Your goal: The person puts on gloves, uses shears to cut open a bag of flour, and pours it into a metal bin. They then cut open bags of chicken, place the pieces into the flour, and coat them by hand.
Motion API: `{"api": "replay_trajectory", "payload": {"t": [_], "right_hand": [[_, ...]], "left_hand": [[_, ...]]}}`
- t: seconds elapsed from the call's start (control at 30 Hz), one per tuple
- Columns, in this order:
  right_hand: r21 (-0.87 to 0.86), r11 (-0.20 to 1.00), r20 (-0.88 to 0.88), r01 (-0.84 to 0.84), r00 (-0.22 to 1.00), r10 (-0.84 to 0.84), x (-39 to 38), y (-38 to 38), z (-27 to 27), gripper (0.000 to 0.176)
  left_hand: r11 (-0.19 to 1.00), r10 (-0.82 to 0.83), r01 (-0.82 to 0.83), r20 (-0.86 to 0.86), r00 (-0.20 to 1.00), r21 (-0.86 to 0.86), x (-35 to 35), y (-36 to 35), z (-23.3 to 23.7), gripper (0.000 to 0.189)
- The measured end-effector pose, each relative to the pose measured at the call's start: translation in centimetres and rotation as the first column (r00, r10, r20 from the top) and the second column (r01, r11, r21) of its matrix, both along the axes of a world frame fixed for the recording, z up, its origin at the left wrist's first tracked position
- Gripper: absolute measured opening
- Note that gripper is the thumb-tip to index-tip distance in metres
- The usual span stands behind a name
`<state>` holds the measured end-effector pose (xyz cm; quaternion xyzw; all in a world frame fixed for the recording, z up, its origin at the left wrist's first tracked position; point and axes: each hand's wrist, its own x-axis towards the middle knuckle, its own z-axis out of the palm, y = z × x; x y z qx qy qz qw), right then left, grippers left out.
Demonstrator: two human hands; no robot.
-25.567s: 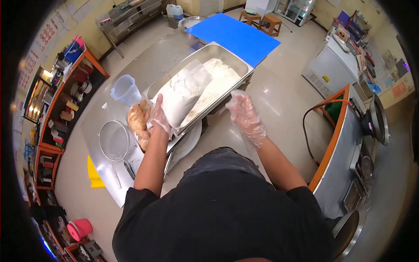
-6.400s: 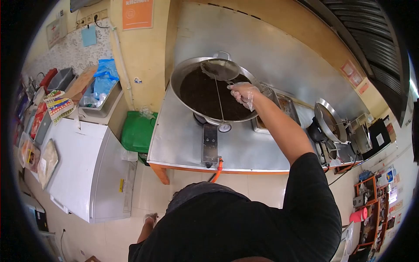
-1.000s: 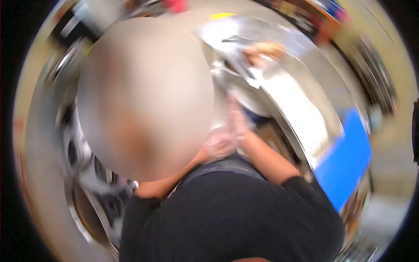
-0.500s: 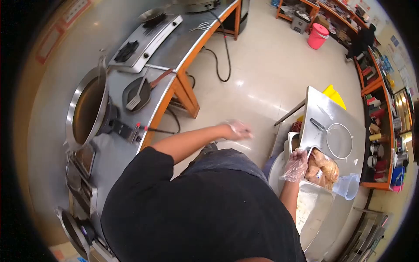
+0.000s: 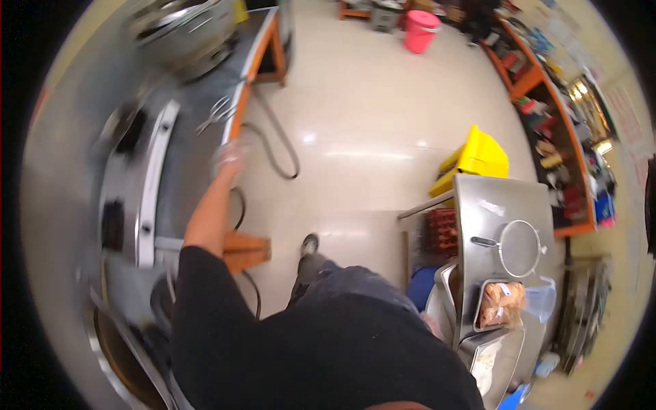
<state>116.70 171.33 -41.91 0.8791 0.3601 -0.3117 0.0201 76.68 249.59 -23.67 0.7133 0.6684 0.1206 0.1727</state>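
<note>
My left hand [image 5: 231,156], in a clear plastic glove, reaches to the edge of the left steel counter [image 5: 198,160]. It is smeared by motion, so its fingers do not show clearly. Just beyond it lies a metal tool with looped handles, resembling scissors [image 5: 217,113], apart from the hand. Only a bit of my gloved right hand [image 5: 430,324] shows beside my waist, mostly hidden by my body. Close to it, on the right table, stands a metal tray with tan meat, looking like poultry [image 5: 502,304].
A gas stove [image 5: 147,191] and a large pot [image 5: 188,41] stand on the left counter. The right steel table [image 5: 478,205] holds a strainer [image 5: 519,248], a clear jug [image 5: 541,299] and a pan [image 5: 509,359] with white contents. A yellow bin [image 5: 482,157] and hoses [image 5: 280,147] are on the floor.
My left hand has swung from mid-air over to the left counter edge near the looped tool. My right hand has left the meat tray and drawn back to my side. The view has shifted forward.
</note>
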Motion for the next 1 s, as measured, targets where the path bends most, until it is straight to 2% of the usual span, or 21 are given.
{"api": "replay_trajectory", "payload": {"t": [0.03, 0.07, 0.1, 0.13, 0.17, 0.2, 0.23, 0.27, 0.3, 0.37, 0.43, 0.53, 0.63, 0.67, 0.77, 0.83, 0.87, 0.97, 1.0], "right_hand": [[-0.122, 0.985, -0.066, 0.121, 0.989, -0.130, -0.5, 0.2, 0.8, 0.023], [-0.149, 0.952, -0.141, 0.267, 0.947, -0.288, -1.3, 1.4, 3.0, 0.024], [-0.177, 0.906, -0.185, 0.383, 0.892, -0.413, -2.1, 2.4, 4.7, 0.024], [-0.179, 0.869, -0.211, 0.461, 0.845, -0.492, -3.1, 4.5, 6.9, 0.025], [-0.188, 0.839, -0.227, 0.510, 0.809, -0.543, -4.2, 6.1, 8.5, 0.026], [-0.193, 0.823, -0.237, 0.535, 0.788, -0.568, -5.3, 7.8, 9.7, 0.026], [-0.186, 0.819, -0.244, 0.543, 0.781, -0.574, -6.3, 9.5, 10.3, 0.027], [-0.180, 0.818, -0.246, 0.547, 0.780, -0.575, -7.1, 10.9, 10.9, 0.028], [-0.184, 0.819, -0.249, 0.543, 0.781, -0.573, -8.0, 12.6, 12.5, 0.028], [-0.166, 0.827, -0.242, 0.538, 0.790, -0.563, -9.3, 14.8, 14.1, 0.029], [-0.128, 0.857, -0.216, 0.499, 0.829, -0.515, -9.9, 16.5, 14.0, 0.031], [-0.069, 0.849, -0.216, 0.524, 0.823, -0.525, -9.1, 19.9, 14.6, 0.033], [-0.058, 0.734, -0.369, 0.677, 0.668, -0.646, -7.4, 23.3, 14.6, 0.038], [-0.046, 0.731, -0.371, 0.681, 0.667, -0.646, -7.2, 24.6, 15.1, 0.038], [-0.023, 0.733, -0.365, 0.680, 0.676, -0.639, -7.3, 27.1, 15.9, 0.037], [-0.029, 0.753, -0.346, 0.657, 0.701, -0.624, -7.3, 27.6, 14.9, 0.032], [-0.069, 0.800, -0.330, 0.596, 0.743, -0.583, -7.5, 28.9, 16.5, 0.036], [-0.093, 0.829, -0.294, 0.552, 0.780, -0.552, -8.7, 30.8, 18.1, 0.039], [-0.062, 0.853, -0.272, 0.518, 0.814, -0.514, -8.6, 31.2, 18.0, 0.038]], "left_hand": [[0.988, 0.147, -0.137, 0.155, 0.977, -0.071, -0.3, 3.5, 0.0, 0.044], [0.996, 0.091, -0.088, 0.149, 0.985, -0.023, 0.4, 3.7, 4.1, 0.044], [1.000, 0.005, -0.001, -0.137, 0.991, 0.030, -0.4, 6.7, 5.0, 0.045], [0.991, 0.011, 0.015, -0.198, 0.980, 0.129, -2.1, 10.2, 2.9, 0.044], [0.992, 0.082, -0.103, -0.245, 0.966, -0.074, 0.0, 10.1, 8.3, 0.044], [0.998, 0.040, -0.052, -0.254, 0.966, -0.038, -2.0, 13.4, 6.0, 0.045], [0.998, 0.058, -0.060, -0.316, 0.947, 0.003, -3.9, 16.6, 3.3, 0.045], [0.998, 0.022, -0.042, -0.378, 0.925, -0.047, -5.9, 19.8, 0.0, 0.045], [0.989, 0.087, -0.112, -0.237, 0.968, -0.094, -7.2, 22.0, -1.8, 0.046], [0.990, 0.106, -0.121, -0.190, 0.976, -0.067, -7.0, 23.5, -2.5, 0.045], [0.994, 0.049, -0.011, -0.366, 0.929, 0.105, -5.6, 21.3, 0.5, 0.040], [0.991, -0.107, 0.067, -0.370, 0.923, -0.119, -5.2, 21.3, 3.4, 0.026], [0.995, -0.031, -0.004, -0.347, 0.937, -0.100, -5.8, 21.8, 1.8, 0.020], [0.994, -0.058, 0.017, -0.387, 0.920, -0.109, -7.1, 23.2, -0.5, 0.023], [0.981, -0.196, 0.161, -0.501, 0.843, -0.112, -7.2, 22.6, -0.6, 0.027], [0.994, -0.104, 0.075, -0.413, 0.905, -0.085, -6.9, 21.3, 0.2, 0.029], [0.997, -0.054, 0.028, -0.365, 0.929, -0.074, -7.0, 21.0, 0.6, 0.031], [0.998, -0.053, 0.056, -0.176, 0.983, 0.013, -8.1, 19.9, -0.5, 0.032], [0.993, -0.058, 0.071, -0.126, 0.990, 0.099, -8.2, 19.3, -0.8, 0.030]]}}
